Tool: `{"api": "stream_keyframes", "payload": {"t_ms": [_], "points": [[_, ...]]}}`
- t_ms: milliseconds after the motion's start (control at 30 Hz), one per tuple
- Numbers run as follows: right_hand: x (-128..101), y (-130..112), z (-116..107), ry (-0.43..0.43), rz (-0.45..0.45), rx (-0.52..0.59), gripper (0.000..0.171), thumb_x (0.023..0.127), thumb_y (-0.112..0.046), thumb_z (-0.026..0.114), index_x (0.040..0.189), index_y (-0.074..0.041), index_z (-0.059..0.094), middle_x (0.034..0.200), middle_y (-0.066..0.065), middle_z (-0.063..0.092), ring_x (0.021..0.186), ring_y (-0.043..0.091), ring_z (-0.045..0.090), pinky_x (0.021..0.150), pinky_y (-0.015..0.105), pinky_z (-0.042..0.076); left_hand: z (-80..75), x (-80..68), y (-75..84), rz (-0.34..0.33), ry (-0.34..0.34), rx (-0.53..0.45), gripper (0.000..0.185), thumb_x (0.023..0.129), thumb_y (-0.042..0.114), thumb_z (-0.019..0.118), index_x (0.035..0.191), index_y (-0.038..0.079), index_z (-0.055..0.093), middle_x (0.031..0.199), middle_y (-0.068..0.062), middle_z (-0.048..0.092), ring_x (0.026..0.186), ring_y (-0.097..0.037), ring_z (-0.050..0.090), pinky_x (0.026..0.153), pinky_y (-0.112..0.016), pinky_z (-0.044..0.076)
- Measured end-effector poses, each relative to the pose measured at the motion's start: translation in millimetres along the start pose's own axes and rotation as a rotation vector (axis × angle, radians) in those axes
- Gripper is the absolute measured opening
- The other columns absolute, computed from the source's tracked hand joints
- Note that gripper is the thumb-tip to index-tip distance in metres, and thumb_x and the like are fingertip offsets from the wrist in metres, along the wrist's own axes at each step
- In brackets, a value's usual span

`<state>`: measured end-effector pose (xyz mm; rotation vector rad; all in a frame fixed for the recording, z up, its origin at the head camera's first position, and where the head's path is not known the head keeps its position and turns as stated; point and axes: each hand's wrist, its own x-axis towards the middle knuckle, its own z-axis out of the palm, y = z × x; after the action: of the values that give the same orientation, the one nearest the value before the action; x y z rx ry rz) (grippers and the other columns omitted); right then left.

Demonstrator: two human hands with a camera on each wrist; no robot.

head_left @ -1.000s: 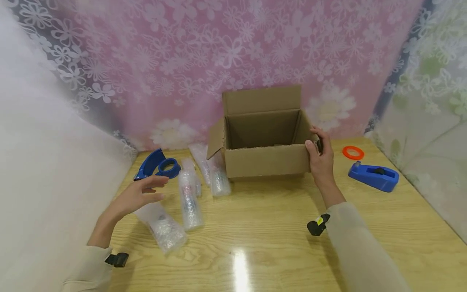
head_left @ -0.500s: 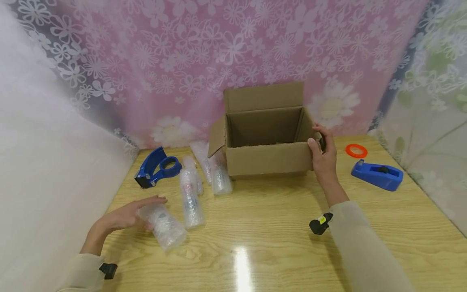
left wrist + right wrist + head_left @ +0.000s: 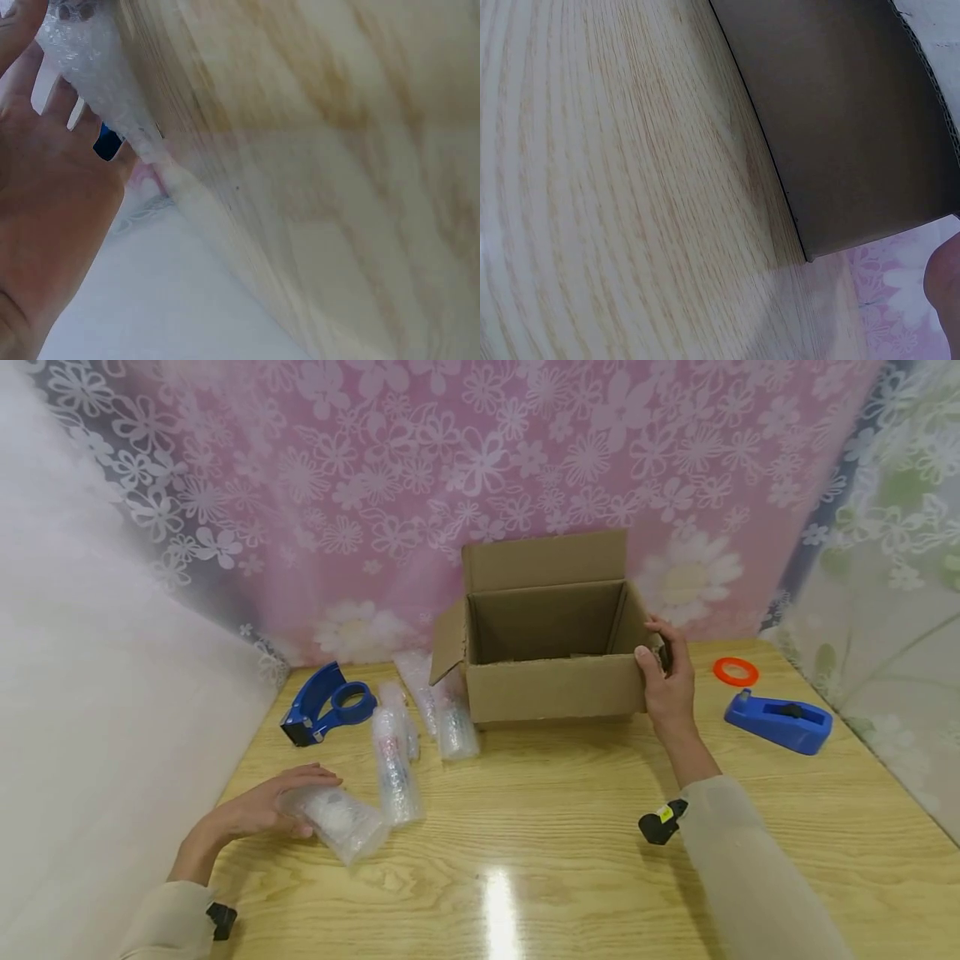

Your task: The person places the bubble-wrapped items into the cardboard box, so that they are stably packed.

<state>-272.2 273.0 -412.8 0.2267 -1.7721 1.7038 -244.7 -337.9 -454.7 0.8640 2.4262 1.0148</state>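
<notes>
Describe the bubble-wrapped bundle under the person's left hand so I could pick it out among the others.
Start at the open cardboard box at the back of the wooden table, then look left and toward the near edge. Several bubble-wrapped bundles lie there; the one meant is nearest the camera. Unlike the others, it lies at a slant under the left hand, which rests on its end.

Probably a small packing station: open cardboard box, tape dispensers, bubble-wrapped items on a wooden table.
</notes>
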Motion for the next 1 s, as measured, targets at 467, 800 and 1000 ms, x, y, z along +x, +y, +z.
{"api": "stream_keyframes", "payload": {"t_ms": [467, 800, 1000], "points": [[-1, 0, -1, -0.022, 0.016, -0.007, 0.043, 0.104, -0.013, 0.061, 0.145, -0.003, 0.052, 0.161, -0.001, 0.045, 0.154, 0.016, 0.029, 0.123, 0.038, 0.025, -8.9, -9.8, 12.8, -0.073, 0.072, 0.141, 0.062, 0.079, 0.035, 0.090, 0.136, 0.023, 0.069, 0.150, -0.018, 0.057, 0.141, -0.057, 0.040, 0.105, -0.076, 0.036], [-1, -7, -1, 0.000, -0.006, -0.043, 0.042, 0.103, -0.010, 0.061, 0.143, -0.001, 0.054, 0.162, 0.006, 0.045, 0.153, 0.016, 0.032, 0.126, 0.039, 0.022, -36.5, -4.5, 53.6, -0.129, 0.202, 0.183, 0.062, 0.085, 0.039, 0.086, 0.143, 0.029, 0.064, 0.150, -0.014, 0.057, 0.141, -0.048, 0.045, 0.101, -0.066, 0.046], [-2, -6, 0, -0.007, 0.004, -0.049, 0.041, 0.104, -0.010, 0.061, 0.144, -0.002, 0.054, 0.161, 0.008, 0.045, 0.153, 0.015, 0.034, 0.126, 0.039, 0.023, -44.4, 6.3, 78.4, -0.148, 0.268, 0.215, 0.067, 0.089, 0.048, 0.081, 0.147, 0.023, 0.060, 0.153, -0.016, 0.053, 0.144, -0.048, 0.041, 0.105, -0.070, 0.042]]}}
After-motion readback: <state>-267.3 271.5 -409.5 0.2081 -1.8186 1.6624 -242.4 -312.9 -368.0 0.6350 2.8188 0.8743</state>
